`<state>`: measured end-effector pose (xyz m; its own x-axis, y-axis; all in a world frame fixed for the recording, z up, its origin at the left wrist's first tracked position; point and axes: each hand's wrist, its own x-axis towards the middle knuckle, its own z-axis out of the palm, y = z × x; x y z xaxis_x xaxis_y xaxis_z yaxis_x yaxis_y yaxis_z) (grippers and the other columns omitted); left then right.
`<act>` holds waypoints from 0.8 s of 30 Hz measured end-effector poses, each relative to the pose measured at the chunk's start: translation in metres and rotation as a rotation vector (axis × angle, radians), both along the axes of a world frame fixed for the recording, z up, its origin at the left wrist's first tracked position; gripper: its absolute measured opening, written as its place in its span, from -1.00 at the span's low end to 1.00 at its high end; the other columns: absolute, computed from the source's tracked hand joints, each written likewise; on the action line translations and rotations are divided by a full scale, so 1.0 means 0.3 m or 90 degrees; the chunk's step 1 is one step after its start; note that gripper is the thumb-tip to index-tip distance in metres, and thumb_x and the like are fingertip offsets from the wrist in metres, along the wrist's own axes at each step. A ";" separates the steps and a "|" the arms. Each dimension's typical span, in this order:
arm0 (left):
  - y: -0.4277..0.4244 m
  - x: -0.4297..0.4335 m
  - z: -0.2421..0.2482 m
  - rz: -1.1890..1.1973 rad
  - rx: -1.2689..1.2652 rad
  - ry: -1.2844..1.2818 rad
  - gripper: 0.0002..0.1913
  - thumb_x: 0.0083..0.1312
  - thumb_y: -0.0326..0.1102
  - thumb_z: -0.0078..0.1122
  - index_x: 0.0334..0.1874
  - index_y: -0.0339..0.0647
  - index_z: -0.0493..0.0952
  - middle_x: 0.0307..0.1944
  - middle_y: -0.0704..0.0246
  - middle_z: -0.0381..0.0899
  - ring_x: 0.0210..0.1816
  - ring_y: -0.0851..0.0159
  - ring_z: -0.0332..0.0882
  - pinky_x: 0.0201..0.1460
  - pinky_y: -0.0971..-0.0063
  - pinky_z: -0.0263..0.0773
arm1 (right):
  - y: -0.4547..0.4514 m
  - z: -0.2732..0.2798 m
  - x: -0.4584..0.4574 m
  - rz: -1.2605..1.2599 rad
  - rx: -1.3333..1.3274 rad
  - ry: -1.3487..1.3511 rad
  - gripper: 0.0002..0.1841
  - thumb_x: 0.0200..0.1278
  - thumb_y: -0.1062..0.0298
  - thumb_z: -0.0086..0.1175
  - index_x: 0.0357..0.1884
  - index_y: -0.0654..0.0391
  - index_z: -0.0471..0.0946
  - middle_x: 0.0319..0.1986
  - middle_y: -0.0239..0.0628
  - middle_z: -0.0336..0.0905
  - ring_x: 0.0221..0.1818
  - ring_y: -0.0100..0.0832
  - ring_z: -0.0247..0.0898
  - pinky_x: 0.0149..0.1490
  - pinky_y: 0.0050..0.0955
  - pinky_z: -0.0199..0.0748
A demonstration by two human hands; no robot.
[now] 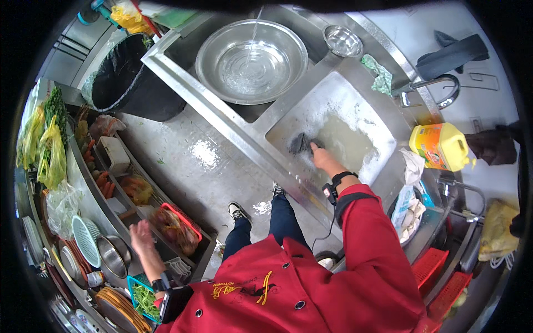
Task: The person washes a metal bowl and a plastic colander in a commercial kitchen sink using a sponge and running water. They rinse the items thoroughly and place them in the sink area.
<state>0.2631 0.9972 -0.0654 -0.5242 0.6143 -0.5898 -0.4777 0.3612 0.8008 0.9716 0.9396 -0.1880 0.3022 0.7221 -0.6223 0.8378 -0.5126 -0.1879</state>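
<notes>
My right hand (pixel 320 156) reaches into a steel sink (pixel 277 120) of cloudy, sudsy water, with its fingers on a dark grey cloth (pixel 299 143); whether they grip it is partly hidden by the water. My left hand (pixel 142 236) hangs beside the shelves at the lower left, blurred, with its fingers apart and nothing visible in it. In the neighbouring basin stands a wide steel bowl (pixel 252 98), into which a thin stream of water falls.
A small steel bowl (pixel 342 41), green patterned cloth (pixel 378 75) and yellow detergent jug (pixel 439 146) line the sink's far side. A black-lined bin (pixel 137 91) stands at left. Shelves hold vegetables, a red basket (pixel 183 220) and a teal colander (pixel 86 239).
</notes>
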 end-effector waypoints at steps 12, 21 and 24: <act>0.036 1.558 0.157 -0.816 -0.176 -0.087 -0.59 0.41 -0.31 -0.05 0.24 -0.33 0.26 -0.01 0.19 0.53 -0.19 0.31 0.58 -0.14 0.51 0.49 | -0.394 -0.416 0.476 -0.124 0.227 0.437 -0.73 -0.03 0.35 0.20 -0.24 0.20 0.55 -0.27 -0.19 0.54 -0.21 -0.33 0.45 -0.09 -0.37 0.43; 0.094 1.845 0.072 -1.102 -0.090 0.091 -0.60 0.38 -0.35 -0.02 0.22 -0.35 0.31 -0.03 0.20 0.54 -0.19 0.33 0.56 -0.12 0.51 0.48 | -0.342 -0.365 0.473 -0.546 0.173 -0.254 -0.75 0.06 0.30 0.07 -0.20 0.16 0.55 -0.26 0.05 0.55 -0.10 0.01 0.47 -0.02 -0.13 0.41; 0.083 1.935 0.041 -1.227 -0.060 0.115 -0.60 0.36 -0.35 0.00 0.21 -0.35 0.32 -0.05 0.23 0.56 -0.20 0.34 0.56 -0.13 0.53 0.48 | -0.332 -0.308 0.367 -0.262 0.020 -0.137 -0.74 0.06 0.34 0.11 -0.19 0.18 0.52 -0.27 -0.01 0.56 -0.11 0.01 0.47 -0.03 -0.15 0.42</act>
<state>0.8436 1.0222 -0.0530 0.6627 0.3244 -0.6750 0.6254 0.2561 0.7371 1.0817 0.8400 -0.2804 0.6878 0.5323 -0.4935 0.5876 -0.8075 -0.0520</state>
